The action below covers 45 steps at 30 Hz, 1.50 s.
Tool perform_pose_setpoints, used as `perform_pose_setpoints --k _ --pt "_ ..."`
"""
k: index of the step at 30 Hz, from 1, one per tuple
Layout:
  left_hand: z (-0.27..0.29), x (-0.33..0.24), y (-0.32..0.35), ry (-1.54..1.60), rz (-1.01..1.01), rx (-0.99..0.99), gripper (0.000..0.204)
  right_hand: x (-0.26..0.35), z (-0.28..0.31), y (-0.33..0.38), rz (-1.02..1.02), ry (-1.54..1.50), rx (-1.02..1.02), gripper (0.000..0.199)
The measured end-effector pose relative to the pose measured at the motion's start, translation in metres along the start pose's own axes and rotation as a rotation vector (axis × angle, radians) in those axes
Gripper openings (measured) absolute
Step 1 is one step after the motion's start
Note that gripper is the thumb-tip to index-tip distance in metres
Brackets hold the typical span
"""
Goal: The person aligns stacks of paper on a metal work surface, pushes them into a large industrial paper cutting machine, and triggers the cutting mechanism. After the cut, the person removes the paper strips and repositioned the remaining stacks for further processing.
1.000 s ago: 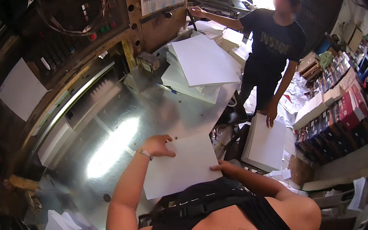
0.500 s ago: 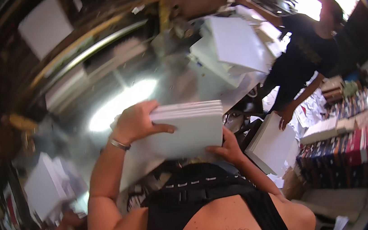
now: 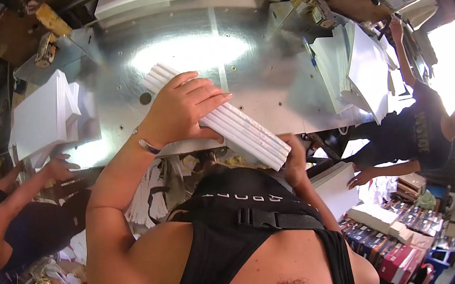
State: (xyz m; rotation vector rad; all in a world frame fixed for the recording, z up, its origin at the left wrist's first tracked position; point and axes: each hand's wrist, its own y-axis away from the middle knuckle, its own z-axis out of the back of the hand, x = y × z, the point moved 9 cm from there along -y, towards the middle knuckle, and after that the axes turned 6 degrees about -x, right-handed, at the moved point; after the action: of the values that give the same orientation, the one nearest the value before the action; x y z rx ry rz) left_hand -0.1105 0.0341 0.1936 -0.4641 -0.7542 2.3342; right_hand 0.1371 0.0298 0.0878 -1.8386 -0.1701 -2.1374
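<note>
Both my hands hold a stack of white paper blocks [image 3: 246, 131] over the near edge of the metal table [image 3: 254, 83]. The stack slants from upper left to lower right, and its layered edges face up. My left hand [image 3: 187, 110] clasps it from above near its upper-left end, thumb on the near side and fingers across the top. My right hand [image 3: 295, 159] grips the lower-right end; part of its fingers is hidden behind the stack.
White paper piles stand on the table at left [image 3: 40, 121] and right [image 3: 368, 70]. One co-worker's hand [image 3: 62, 166] is below the left pile. At right another person [image 3: 422, 125] rests a hand on a white stack [image 3: 333, 186]. Bundled books [image 3: 384, 236] lie lower right.
My hands have turned the stack from its broad face showing to its layered edges facing up, now on a slant. The view has swung, bringing the left co-worker further in.
</note>
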Motion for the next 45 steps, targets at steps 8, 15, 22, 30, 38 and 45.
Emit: perform_pose_setpoints --k 8,15,22,30,38,45 --pt "-0.002 -0.012 0.022 -0.023 0.102 -0.006 0.052 0.045 -0.023 -0.060 -0.184 0.035 0.377 0.036" --pt "-0.005 -0.011 0.029 0.006 0.120 -0.005 0.053 0.055 -0.022 -0.081 -0.287 0.433 0.366 0.044" --pt "0.003 -0.015 0.038 0.146 0.092 -0.143 0.039 0.122 -0.042 -0.086 0.235 0.599 0.238 0.066" --pt "0.007 -0.013 0.045 0.189 0.094 -0.240 0.035 0.075 -0.081 -0.083 -0.138 0.296 0.613 0.050" --pt "0.004 -0.017 0.053 0.150 0.041 -0.220 0.034 0.099 -0.050 -0.108 0.100 0.680 0.244 0.044" --pt "0.004 -0.005 0.058 0.112 0.137 -0.198 0.033 0.193 0.002 -0.103 0.208 0.959 0.065 0.041"
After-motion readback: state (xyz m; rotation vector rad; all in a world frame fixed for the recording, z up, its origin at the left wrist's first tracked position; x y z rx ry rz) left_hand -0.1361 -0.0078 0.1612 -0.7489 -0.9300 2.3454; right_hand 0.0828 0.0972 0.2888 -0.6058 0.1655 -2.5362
